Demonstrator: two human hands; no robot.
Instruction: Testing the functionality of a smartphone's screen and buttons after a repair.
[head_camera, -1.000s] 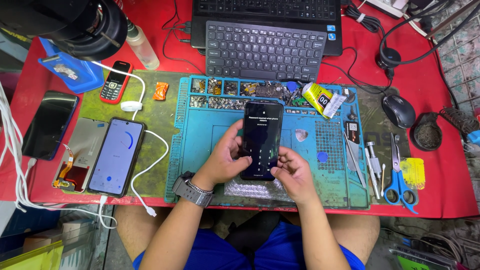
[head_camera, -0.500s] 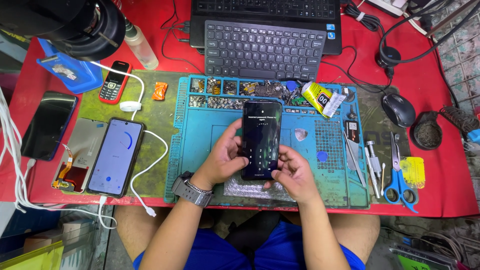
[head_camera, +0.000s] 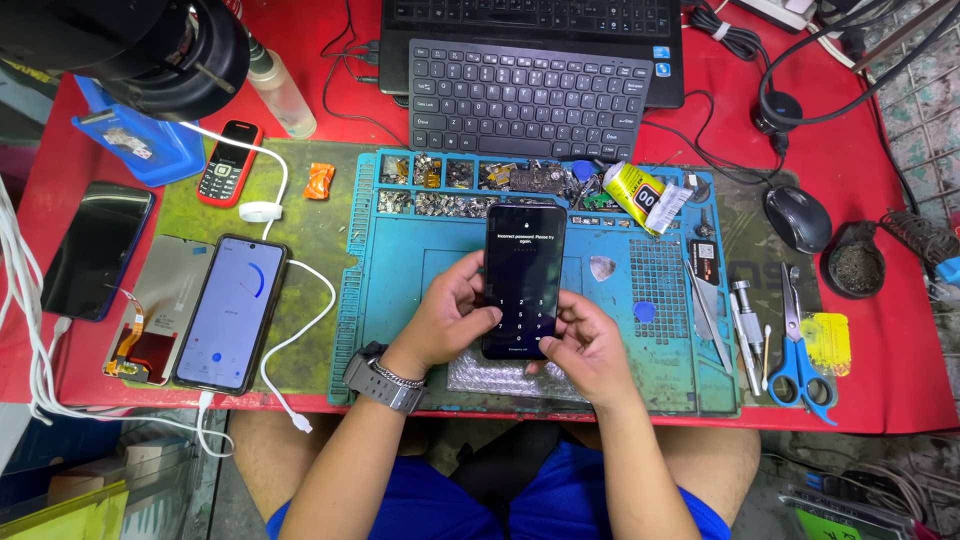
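Close to the body, the left hand (head_camera: 450, 318) and right hand (head_camera: 592, 345) both grip the black smartphone (head_camera: 523, 282) by its long edges, above the blue repair mat (head_camera: 400, 260). It looks light, stiff, slippery, with fragile glass. Since half a second ago it sits slightly lower; behind it, the keyboard (head_camera: 525, 98) is unchanged.

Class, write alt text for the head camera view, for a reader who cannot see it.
Both hands, left hand and right hand, hold a black smartphone with a lit keypad screen over a blue rubber repair mat. A white-screened phone on a white cable lies to the left; blue-handled scissors lie to the right.
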